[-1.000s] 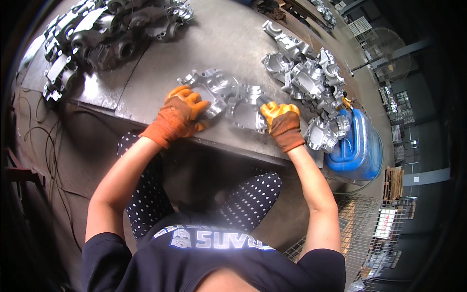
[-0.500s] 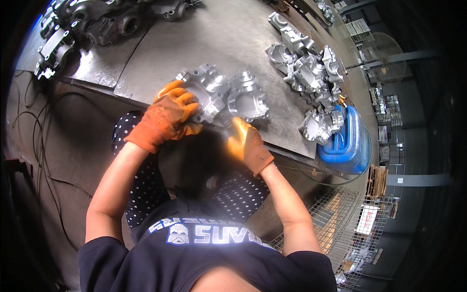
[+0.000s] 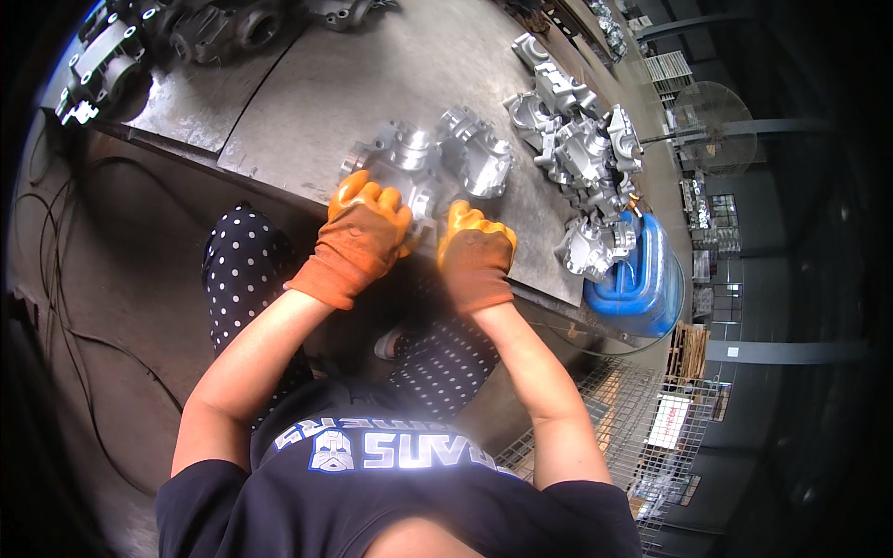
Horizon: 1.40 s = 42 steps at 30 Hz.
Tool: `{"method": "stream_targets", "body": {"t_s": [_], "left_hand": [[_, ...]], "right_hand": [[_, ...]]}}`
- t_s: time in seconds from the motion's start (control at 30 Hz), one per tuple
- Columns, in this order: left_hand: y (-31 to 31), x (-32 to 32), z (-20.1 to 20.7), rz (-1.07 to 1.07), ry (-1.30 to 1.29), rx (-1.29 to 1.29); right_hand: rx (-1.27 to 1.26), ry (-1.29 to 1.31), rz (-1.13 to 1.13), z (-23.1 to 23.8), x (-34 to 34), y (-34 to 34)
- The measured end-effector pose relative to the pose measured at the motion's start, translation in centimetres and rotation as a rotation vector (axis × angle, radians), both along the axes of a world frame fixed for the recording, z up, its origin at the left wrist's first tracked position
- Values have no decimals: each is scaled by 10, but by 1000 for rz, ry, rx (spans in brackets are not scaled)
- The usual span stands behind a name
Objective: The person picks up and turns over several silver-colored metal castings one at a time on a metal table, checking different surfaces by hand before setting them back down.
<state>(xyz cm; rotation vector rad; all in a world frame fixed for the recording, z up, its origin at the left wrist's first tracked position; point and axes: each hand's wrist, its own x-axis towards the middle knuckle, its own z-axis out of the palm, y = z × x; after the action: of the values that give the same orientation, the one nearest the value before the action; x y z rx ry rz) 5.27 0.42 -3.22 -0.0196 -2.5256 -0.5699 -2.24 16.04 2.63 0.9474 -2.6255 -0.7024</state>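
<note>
Two silvery metal castings with machined round bores lie side by side at the table's front edge. My left hand (image 3: 358, 237), in an orange coated glove, is closed on the near left side of the left casting (image 3: 402, 153). My right hand (image 3: 476, 249), gloved alike, is curled closed at the table edge, just below the right casting (image 3: 482, 160). Whatever its fingers hold, if anything, is hidden. Both castings are a little smeared by motion.
A pile of similar silvery castings (image 3: 581, 144) stands on the metal table (image 3: 326, 74) to the right, beside a blue plastic container (image 3: 642, 279). Darker castings (image 3: 214, 33) lie at the far left. Cables (image 3: 65, 279) hang at left; a wire mesh cage (image 3: 642, 418) stands right.
My left hand has moved right and slightly nearer along the left casting. My right hand has risen to the table edge and curled its fingers. The right casting appears turned.
</note>
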Motion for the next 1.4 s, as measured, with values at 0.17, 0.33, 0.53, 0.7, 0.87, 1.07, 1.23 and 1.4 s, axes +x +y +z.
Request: {"method": "stream_targets", "body": {"t_s": [0.17,0.33,0.53,0.7,0.87,1.07,1.23,1.4], "left_hand": [[1,0,4,-7,-32,-21],[0,0,1,-17,-50,-9],[-2,1,5,-30,1,-9],[2,-4,-2,-20,40,37],[-1,-1,3,-3,98,81],[-16,-3,5,-104,46,83],[-41,-4,7,-209,-19,85],[-63,-10,12,-310,-96,-22]], "right_hand": [[-74,18,-66,-6,3,-6],[-91,66,-66,-14,5,-7],[-93,4,-215,-20,5,-12],[127,-40,-172,-7,1,-12],[362,-205,-157,19,2,-31],[378,-204,-84,28,-3,-38],[586,-492,-6,62,-16,-57],[531,-610,53,60,-29,-56]]}}
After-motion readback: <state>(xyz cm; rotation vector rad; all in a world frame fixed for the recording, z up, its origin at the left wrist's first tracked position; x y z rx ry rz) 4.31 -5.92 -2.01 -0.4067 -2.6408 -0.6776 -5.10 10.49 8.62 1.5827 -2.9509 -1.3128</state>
